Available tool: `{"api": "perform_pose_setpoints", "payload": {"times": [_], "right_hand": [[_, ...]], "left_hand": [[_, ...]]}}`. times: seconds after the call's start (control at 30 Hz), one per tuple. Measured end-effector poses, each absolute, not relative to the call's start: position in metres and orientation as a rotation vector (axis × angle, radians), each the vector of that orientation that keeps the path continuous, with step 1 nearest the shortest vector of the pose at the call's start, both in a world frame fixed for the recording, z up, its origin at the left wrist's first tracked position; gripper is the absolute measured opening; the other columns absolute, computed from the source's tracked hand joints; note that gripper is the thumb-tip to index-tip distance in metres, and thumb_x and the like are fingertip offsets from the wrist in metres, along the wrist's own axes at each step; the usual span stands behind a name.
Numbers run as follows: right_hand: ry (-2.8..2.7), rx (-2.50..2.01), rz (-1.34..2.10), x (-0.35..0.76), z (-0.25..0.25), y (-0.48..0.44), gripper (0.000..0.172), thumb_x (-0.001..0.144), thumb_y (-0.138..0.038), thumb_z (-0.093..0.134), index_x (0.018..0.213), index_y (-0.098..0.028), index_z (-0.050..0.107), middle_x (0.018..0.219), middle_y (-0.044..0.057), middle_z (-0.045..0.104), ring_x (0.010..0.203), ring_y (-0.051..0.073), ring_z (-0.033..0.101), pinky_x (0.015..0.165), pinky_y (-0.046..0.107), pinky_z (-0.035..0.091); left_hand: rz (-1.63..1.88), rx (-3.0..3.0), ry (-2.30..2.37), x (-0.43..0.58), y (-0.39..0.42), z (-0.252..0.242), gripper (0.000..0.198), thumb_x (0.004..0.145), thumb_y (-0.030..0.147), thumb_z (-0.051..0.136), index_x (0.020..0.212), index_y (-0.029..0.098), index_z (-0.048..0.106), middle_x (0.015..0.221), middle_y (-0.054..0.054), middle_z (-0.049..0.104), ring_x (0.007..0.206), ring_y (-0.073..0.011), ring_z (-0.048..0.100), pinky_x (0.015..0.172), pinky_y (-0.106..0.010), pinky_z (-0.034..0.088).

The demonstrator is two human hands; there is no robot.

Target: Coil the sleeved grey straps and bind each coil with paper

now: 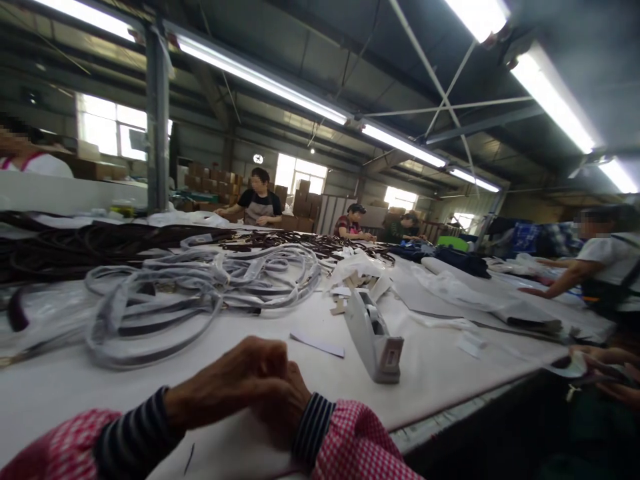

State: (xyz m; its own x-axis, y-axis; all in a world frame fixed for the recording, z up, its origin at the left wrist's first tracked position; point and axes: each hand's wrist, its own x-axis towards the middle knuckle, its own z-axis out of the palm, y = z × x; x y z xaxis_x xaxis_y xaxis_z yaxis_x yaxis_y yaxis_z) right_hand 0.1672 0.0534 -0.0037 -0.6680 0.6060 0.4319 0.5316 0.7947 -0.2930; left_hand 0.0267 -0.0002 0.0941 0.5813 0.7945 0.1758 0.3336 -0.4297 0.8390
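Note:
My left hand [235,380] and my right hand [283,407] rest together on the white table [450,363] at the bottom of the view. The left hand's fingers are curled shut over the right hand, whose fingers are hidden beneath. Whether anything is inside the hands cannot be seen. Both wrists show striped cuffs and pink checked sleeves. A grey tape dispenser [374,337] stands just beyond the hands to the right. A white paper slip [317,344] lies beside it. A tangle of pale grey straps [200,290] lies beyond the hands to the left.
Dark brown straps [75,247] are heaped at the far left. White sheets and paper scraps [450,290] cover the table's right side. A co-worker [600,267] reaches over the right edge, and other hands [607,373] work lower right. More people [260,203] sit at the far end.

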Motion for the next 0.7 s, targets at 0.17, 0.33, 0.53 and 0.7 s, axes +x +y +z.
{"api": "perform_pose_setpoints", "payload": {"times": [0.17, 0.33, 0.53, 0.7], "right_hand": [[-2.396, -0.830, 0.250, 0.170, 0.004, 0.048, 0.003, 0.090, -0.020, 0.067, 0.090, -0.022, 0.070, 0.094, -0.001, 0.065, 0.088, 0.014, 0.062, 0.080, 0.024, 0.047], [-2.483, -1.187, -0.046, 0.195, 0.028, 0.080, 0.009, 0.095, -0.023, 0.061, 0.097, -0.023, 0.069, 0.102, 0.001, 0.066, 0.095, 0.014, 0.062, 0.080, 0.023, 0.046], [-2.472, -1.682, -0.419, 0.259, 0.054, 0.168, 0.021, 0.090, -0.007, 0.051, 0.097, -0.013, 0.070, 0.111, 0.020, 0.065, 0.118, 0.034, 0.051, 0.096, 0.048, 0.039], [-2.495, -1.805, -0.432, 0.274, 0.039, 0.211, 0.019, 0.092, -0.010, 0.053, 0.090, -0.013, 0.073, 0.102, 0.021, 0.067, 0.116, 0.037, 0.053, 0.101, 0.053, 0.032]], "left_hand": [[1.103, 2.118, 1.611, -0.030, 0.050, 0.030, 0.035, 0.089, 0.051, 0.053, 0.072, 0.021, 0.052, 0.065, 0.003, 0.055, 0.064, -0.0170, 0.051, 0.063, -0.028, 0.038], [0.772, 2.471, 1.562, -0.031, 0.051, -0.003, 0.033, 0.097, 0.044, 0.045, 0.073, 0.022, 0.045, 0.068, 0.003, 0.055, 0.064, -0.0174, 0.054, 0.064, -0.030, 0.034], [0.641, 2.660, 1.465, -0.021, 0.046, -0.002, 0.030, 0.102, 0.036, 0.041, 0.076, 0.022, 0.047, 0.082, -0.001, 0.061, 0.074, -0.0189, 0.061, 0.066, -0.033, 0.033], [0.662, 2.651, 1.460, -0.023, 0.045, -0.006, 0.026, 0.103, 0.034, 0.043, 0.080, 0.023, 0.049, 0.087, -0.001, 0.062, 0.078, -0.0199, 0.061, 0.069, -0.033, 0.035]]}}
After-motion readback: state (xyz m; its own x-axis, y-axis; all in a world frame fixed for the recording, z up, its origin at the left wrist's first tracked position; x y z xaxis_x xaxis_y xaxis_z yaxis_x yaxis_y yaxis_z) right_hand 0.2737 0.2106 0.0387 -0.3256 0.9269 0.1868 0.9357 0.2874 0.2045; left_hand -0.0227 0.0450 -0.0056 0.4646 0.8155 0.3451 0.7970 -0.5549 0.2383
